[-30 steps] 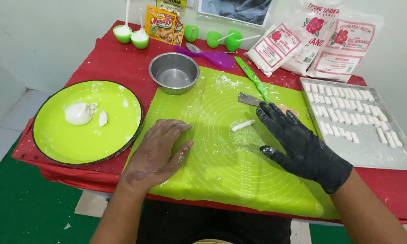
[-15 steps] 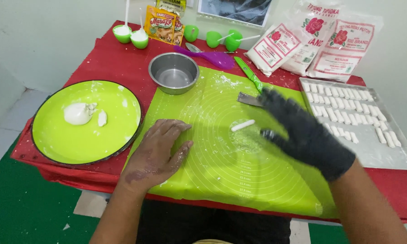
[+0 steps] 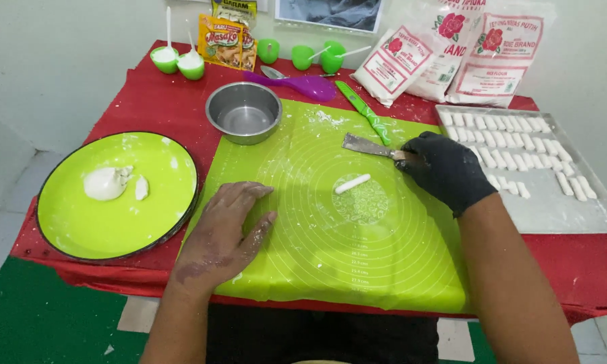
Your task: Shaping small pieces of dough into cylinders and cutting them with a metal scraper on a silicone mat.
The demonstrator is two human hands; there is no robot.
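- Left hand [image 3: 224, 232]: bare, flour-dusted, palm down and flat on the green silicone mat [image 3: 330, 263], fingers spread, gripping nothing.
- Right hand [image 3: 445, 168]: in a black glove, fingers closed around the handle of a metal scraper [image 3: 367, 144]; the blade points away from the glove toward the left hand's side and lies low over the mat.
- Dough roll [image 3: 352, 183]: short white stick lying on the mat between the two hands, nearer the right hand, just below the scraper blade; touching neither hand.
- Beyond the scraper, further from the body: green knife [image 3: 362, 110] lying partly on the mat's far edge.
- Outside the right hand: metal tray [image 3: 553, 209] carrying rows of cut white dough pieces [image 3: 512, 138]; its near part is bare.
- Outside the left hand: round green plate [image 3: 108, 222] with a white dough lump [image 3: 106, 183] and a smaller scrap beside it.
- Ahead of the left hand: empty steel bowl [image 3: 243, 112] at the mat's far corner.
- Far edge of the red tablecloth [image 3: 141, 101]: purple spoon [image 3: 300, 85], small green cups [image 3: 178, 62], snack packets [image 3: 226, 39], white flour bags [image 3: 451, 57].
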